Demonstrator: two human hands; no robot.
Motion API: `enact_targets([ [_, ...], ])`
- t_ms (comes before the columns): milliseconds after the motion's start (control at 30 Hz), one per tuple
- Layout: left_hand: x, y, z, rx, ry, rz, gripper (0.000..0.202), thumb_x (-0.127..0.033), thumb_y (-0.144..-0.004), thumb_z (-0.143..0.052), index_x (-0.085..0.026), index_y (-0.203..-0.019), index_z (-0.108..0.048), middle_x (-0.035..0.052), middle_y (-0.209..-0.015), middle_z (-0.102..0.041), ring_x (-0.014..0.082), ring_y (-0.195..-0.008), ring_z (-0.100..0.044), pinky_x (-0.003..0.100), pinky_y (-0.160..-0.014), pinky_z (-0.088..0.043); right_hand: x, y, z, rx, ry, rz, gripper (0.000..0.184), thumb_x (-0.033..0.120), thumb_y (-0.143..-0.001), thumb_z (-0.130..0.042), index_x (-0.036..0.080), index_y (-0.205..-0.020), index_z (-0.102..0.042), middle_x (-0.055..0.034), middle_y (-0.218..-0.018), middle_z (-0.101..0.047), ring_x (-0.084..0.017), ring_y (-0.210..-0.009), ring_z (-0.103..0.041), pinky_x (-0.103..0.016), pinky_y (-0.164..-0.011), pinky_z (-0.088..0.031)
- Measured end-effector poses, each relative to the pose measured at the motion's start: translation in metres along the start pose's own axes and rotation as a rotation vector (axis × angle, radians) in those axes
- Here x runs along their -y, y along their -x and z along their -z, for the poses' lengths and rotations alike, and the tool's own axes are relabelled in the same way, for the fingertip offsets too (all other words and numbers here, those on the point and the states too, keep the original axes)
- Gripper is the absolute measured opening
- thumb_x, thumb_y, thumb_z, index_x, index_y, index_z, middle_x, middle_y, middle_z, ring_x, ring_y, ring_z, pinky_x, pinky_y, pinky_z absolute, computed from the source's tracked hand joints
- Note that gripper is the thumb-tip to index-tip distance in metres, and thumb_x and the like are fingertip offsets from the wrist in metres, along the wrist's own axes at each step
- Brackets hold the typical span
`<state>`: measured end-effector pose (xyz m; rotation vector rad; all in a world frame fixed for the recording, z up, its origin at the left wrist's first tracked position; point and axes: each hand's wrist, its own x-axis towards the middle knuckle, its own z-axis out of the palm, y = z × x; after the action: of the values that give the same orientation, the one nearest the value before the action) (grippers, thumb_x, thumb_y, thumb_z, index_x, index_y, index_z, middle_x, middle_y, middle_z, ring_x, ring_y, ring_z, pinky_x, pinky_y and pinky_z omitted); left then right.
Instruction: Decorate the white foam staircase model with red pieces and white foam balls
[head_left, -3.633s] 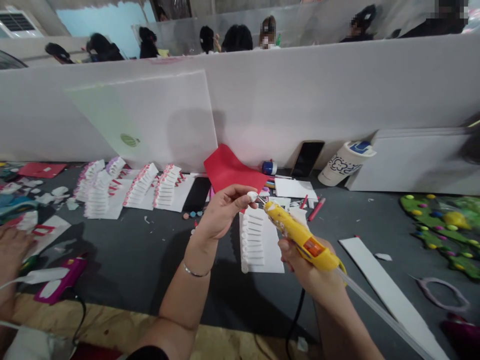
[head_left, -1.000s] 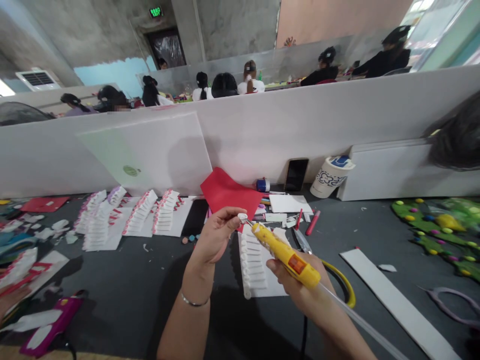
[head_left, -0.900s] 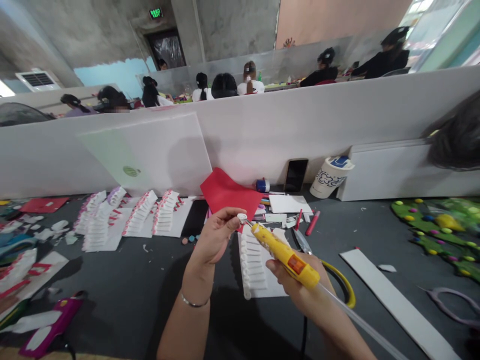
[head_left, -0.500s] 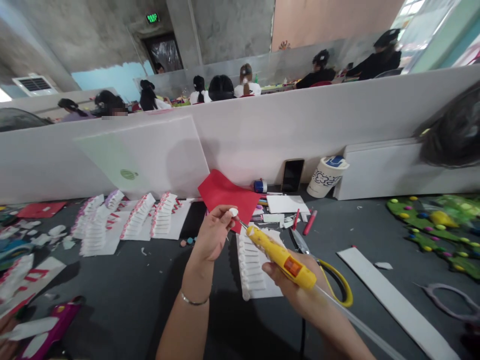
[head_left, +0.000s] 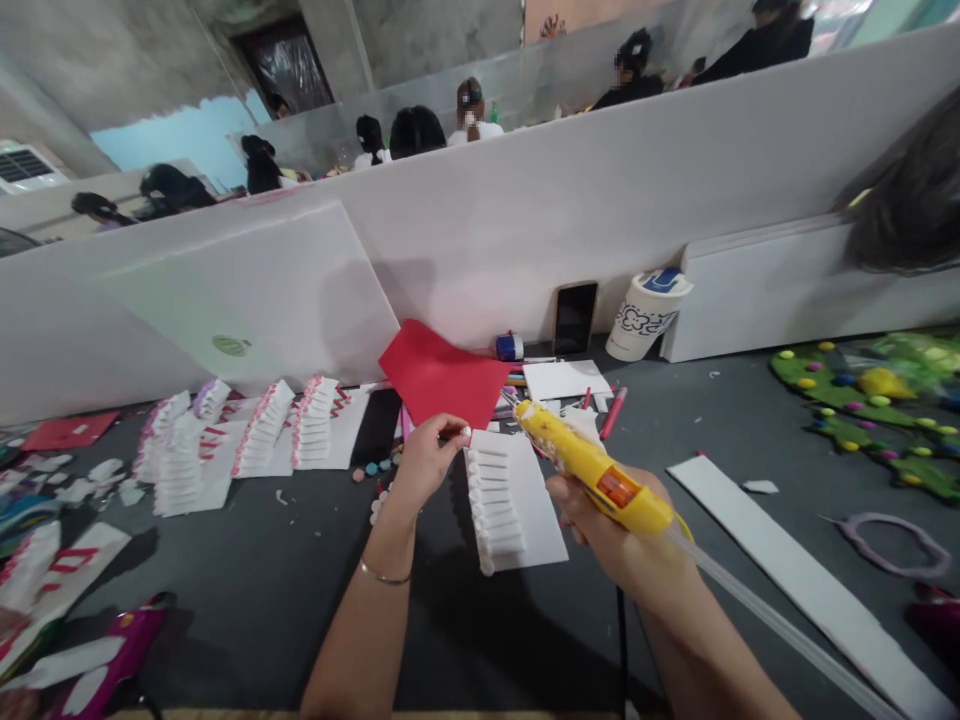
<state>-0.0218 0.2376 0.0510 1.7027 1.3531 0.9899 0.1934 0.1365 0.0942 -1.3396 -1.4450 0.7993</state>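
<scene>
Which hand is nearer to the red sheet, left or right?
Left: the left hand is just below the red sheet; the right hand is farther away, lower and to the right.

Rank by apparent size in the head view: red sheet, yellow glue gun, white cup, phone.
1. Red sheet and yellow glue gun: look about alike; the gun is nearer the camera, so unsure which is larger.
2. White cup
3. Phone

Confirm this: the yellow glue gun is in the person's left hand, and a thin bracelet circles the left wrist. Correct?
No: the head view shows the yellow glue gun in the right hand, not the left. The bracelet does circle the left wrist.
</scene>
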Motion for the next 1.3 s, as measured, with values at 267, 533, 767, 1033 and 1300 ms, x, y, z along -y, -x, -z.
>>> enact_targets([
  [267,0.006,-0.012,-0.002,0.187,-0.445,-0.089,0.014,-0.015,-0.082,-0.062,-0.021,-0.09,-0.072,0.0038,-0.09,-0.068,0.02,-0.086,-0.063,0.033,-0.084,-0.047,0.009,-0.001,0.0,-0.04,0.004,-0.045,0.038,0.052,-0.084,-0.061,0.022,-0.061,-0.056,0.0044,-0.046,-0.048,-0.012,-0.045,-0.048,-0.024,-0.046,-0.038],
  [533,0.005,-0.017,-0.005,0.305,-0.58,-0.078,0.016,-0.017,-0.087,-0.059,-0.018,-0.097,-0.071,0.0081,-0.1,-0.07,0.0233,-0.097,-0.065,0.036,-0.09,-0.049,0.005,-0.003,0.004,-0.002,0.041,0.013,0.041,0.054,-0.086,-0.061,0.021,-0.061,-0.056,0.004,-0.047,-0.053,-0.011,-0.043,-0.05,-0.023,-0.043,-0.037],
  [767,0.007,-0.018,-0.004,0.319,-0.602,-0.083,0.021,-0.019,-0.091,-0.053,-0.018,-0.099,-0.073,0.0087,-0.102,-0.071,0.0234,-0.099,-0.065,0.037,-0.091,-0.049,0.006,-0.005,0.004,0.002,0.05,0.023,0.04,0.054,-0.086,-0.061,0.021,-0.064,-0.061,0.004,-0.045,-0.052,-0.012,-0.043,-0.05,-0.023,-0.043,-0.037],
  [1033,0.005,-0.018,-0.008,0.286,-0.594,-0.059,0.015,-0.016,-0.088,-0.059,-0.017,-0.092,-0.073,0.0076,-0.098,-0.071,0.0224,-0.097,-0.065,0.036,-0.09,-0.049,0.005,-0.005,0.005,0.007,0.062,0.018,0.038,0.055,-0.088,-0.06,0.02,-0.072,-0.067,0.0053,-0.043,-0.049,-0.011,-0.04,-0.049,-0.022,-0.043,-0.038],
  [1300,0.005,-0.017,-0.01,0.26,-0.586,-0.075,0.013,-0.016,-0.087,-0.059,-0.019,-0.089,-0.072,0.006,-0.094,-0.07,0.0215,-0.093,-0.065,0.035,-0.088,-0.05,0.004,-0.005,0.004,-0.002,0.04,0.022,0.039,0.056,-0.085,-0.06,0.02,-0.069,-0.066,0.0046,-0.044,-0.05,-0.012,-0.042,-0.05,-0.022,-0.042,-0.037],
])
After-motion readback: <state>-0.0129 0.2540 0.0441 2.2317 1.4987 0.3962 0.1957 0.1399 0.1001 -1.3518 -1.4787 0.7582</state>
